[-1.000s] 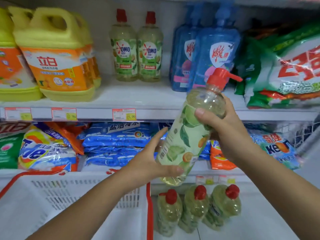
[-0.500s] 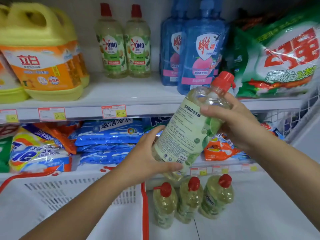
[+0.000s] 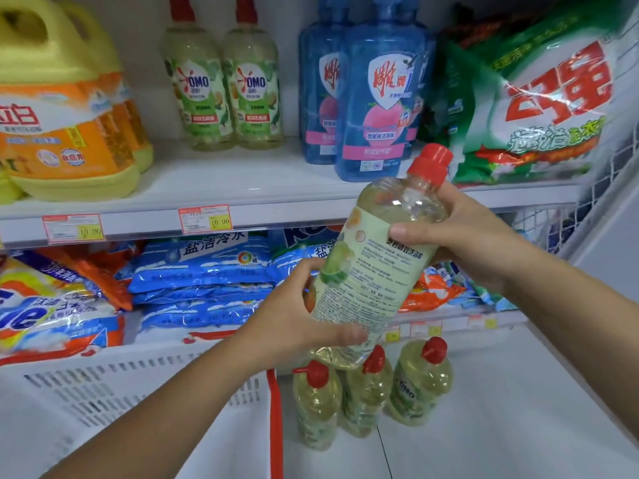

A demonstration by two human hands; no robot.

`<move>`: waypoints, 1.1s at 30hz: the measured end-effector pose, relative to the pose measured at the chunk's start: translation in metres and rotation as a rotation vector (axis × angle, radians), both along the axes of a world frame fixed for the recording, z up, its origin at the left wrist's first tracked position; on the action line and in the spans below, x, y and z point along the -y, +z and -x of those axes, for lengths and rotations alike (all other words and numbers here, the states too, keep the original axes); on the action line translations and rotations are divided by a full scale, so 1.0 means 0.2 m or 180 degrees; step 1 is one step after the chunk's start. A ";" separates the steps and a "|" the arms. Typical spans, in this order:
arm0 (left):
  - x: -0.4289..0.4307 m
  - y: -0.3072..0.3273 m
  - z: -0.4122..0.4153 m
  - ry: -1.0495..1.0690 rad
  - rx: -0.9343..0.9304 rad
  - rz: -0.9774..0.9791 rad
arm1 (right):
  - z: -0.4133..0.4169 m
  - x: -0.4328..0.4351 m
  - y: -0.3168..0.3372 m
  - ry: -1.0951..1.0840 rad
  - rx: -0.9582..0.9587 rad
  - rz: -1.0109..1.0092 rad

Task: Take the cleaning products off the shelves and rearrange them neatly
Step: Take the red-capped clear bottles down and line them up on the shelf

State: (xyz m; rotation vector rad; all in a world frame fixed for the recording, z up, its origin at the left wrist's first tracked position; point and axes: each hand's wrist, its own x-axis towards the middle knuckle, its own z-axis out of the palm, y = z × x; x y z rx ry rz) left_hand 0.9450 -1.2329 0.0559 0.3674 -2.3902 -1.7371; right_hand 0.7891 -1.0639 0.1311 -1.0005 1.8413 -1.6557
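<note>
Grip is shared between both hands: the left hand [image 3: 294, 318] is curled round the lower body of the bottle [image 3: 373, 271], thumb laid across the label, and the right hand [image 3: 477, 243] is wrapped round its shoulder, just under the red cap [image 3: 432, 164]. The bottle is held in the air, tilted with the cap up and to the right, back label turned to the camera. Left of the bottle and nearer, a white basket [image 3: 103, 392] is seen. Directly below the bottle, three bottles [image 3: 366, 392] of the same kind are stood in a close cluster on a white surface. Behind the bottle and to its left, blue bags [image 3: 200, 271] are stacked. Above and left of the bottle, on the shelf [image 3: 276, 198], two bottles [image 3: 197, 91] of that kind are stood with front labels outward; blue bottles [image 3: 377, 98] are seen just above the cap.

The step in hand is judged to be turning and placing. It would be done well if the bottle were rotated until the front label faces out, brought upright before being lowered, and set in line beside its matches. The base should be supported until fully seated, and neighbours should not be knocked.
</note>
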 end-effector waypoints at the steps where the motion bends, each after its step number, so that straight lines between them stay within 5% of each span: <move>1: 0.02 0.03 0.01 -0.0239 0.0164 0.0013 | 0.02 -0.02 0.00 0.0092 0.0053 0.0028; 5: 0.04 0.10 0.06 -0.1374 0.0698 -0.0767 | 0.08 -0.11 0.00 0.0494 0.0427 0.0336; 8: -0.04 0.13 0.14 -0.1093 0.0450 -0.1265 | 0.12 -0.16 0.06 0.0591 0.0501 0.0308; 14: -0.28 -0.01 0.27 0.0589 -0.0545 0.0755 | 0.15 -0.21 0.09 0.0107 0.0312 -0.0182; 19: -0.19 0.03 0.34 -0.0229 0.0091 0.1377 | 0.22 -0.28 0.01 -0.0200 0.0336 -0.0033; 26: -0.20 -0.08 0.42 -0.0584 0.0019 0.0513 | 0.25 -0.36 -0.03 -0.0099 0.0424 -0.0362; 33: -0.40 -0.26 0.55 -0.0821 -0.0085 0.0787 | 0.26 -0.47 -0.05 -0.0823 -0.0135 -0.1096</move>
